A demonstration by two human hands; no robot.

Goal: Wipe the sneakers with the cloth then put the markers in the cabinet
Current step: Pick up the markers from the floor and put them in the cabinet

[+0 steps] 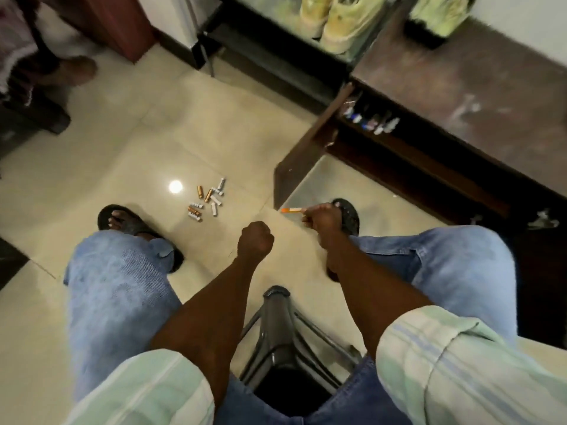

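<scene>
Open cabinet [399,139] at right holds markers [371,119]; sneakers [340,16] stand above. Loose markers [208,199] lie on the floor [122,148]. Right hand [322,219] pinches an orange marker [291,210]; left hand [256,239] is fisted, empty.

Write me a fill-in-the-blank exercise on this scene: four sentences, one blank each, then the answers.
1. The right hand holds a marker with an ______ cap.
2. The left hand is curled into a fist and holds ______.
3. The loose markers lie in a cluster on the ______.
4. The cabinet door stands ______, with more markers showing inside.

Missing words: orange; nothing; floor; open
</scene>
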